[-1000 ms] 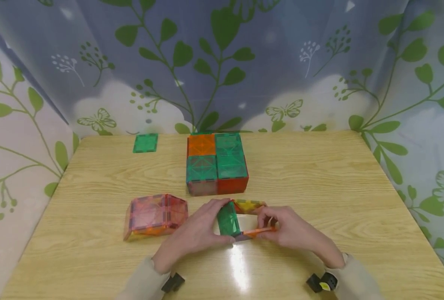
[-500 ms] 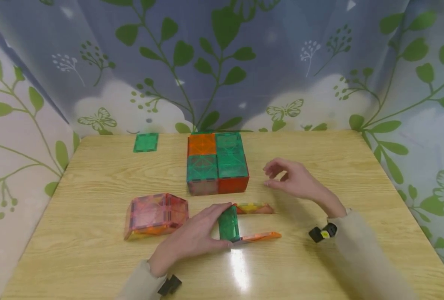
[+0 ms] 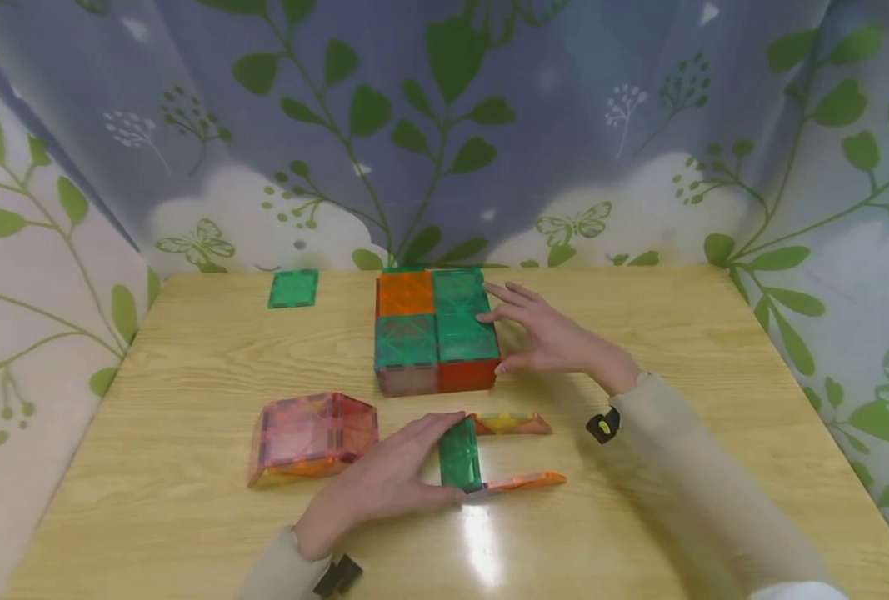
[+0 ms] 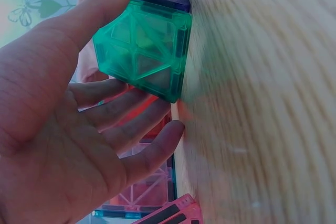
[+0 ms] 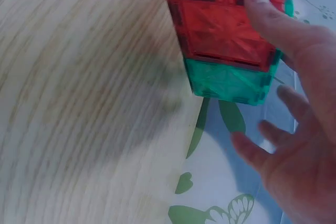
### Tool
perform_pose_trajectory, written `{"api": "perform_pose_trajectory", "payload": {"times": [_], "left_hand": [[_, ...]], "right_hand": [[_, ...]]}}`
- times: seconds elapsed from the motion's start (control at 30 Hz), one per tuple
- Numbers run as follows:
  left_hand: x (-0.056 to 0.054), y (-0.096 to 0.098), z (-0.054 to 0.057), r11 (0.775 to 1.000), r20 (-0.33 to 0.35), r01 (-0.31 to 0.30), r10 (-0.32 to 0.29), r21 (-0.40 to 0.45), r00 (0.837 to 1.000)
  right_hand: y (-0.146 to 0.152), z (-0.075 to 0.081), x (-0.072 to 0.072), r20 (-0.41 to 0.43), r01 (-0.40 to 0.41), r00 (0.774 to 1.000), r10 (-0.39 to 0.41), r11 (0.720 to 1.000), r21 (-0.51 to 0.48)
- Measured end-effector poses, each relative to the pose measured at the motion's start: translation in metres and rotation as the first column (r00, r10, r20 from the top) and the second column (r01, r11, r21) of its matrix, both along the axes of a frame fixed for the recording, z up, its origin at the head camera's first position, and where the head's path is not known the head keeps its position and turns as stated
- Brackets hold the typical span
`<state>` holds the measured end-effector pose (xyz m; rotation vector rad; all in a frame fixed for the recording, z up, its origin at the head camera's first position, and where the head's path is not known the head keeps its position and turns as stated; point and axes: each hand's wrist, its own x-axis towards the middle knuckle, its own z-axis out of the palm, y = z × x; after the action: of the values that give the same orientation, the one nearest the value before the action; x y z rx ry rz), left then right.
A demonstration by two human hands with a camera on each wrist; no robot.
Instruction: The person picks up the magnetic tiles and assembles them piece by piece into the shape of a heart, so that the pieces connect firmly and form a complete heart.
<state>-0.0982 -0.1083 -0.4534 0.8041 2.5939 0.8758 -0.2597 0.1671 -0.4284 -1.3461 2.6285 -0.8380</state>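
In the head view my left hand [image 3: 387, 475] holds a small structure of magnetic tiles, its thumb at the front corner and its fingers at the back one. The structure's green tile [image 4: 139, 45] stands upright beside the palm. From that tile, a yellow-and-orange side [image 3: 511, 424] and an orange side [image 3: 522, 482] run rightward, leaving the right end unclosed. My right hand [image 3: 552, 333] spreads its fingers at the right side of a box-shaped tile block [image 3: 465, 337]. The right wrist view has its thumb against the block's red wall [image 5: 226, 32], the other fingers apart and extended.
A pink translucent tile shape [image 3: 299, 429] stands left of my left hand. One loose green tile [image 3: 293, 288] lies near the back left of the wooden table [image 3: 639, 333]. A leaf-printed curtain [image 3: 564, 125] hangs behind the table's back edge.
My right hand has let go of the small structure's front orange side, moved back and come to the right side of the larger block. My left hand has stayed at the structure.
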Motion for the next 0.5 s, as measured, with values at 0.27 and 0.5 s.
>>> {"api": "perform_pose_trajectory", "payload": {"times": [0.27,0.5], "left_hand": [[-0.001,-0.003,0.002,1.0,0.011,0.001,-0.001,0.005,1.0],[-0.002,-0.005,0.004,1.0,0.035,-0.005,0.005,0.002,0.999]], "right_hand": [[-0.009,0.004,0.007,0.14,0.053,0.988,-0.06,0.997,0.052],[-0.023,0.005,0.005,0.079,0.057,0.995,-0.064,0.994,0.089]]}}
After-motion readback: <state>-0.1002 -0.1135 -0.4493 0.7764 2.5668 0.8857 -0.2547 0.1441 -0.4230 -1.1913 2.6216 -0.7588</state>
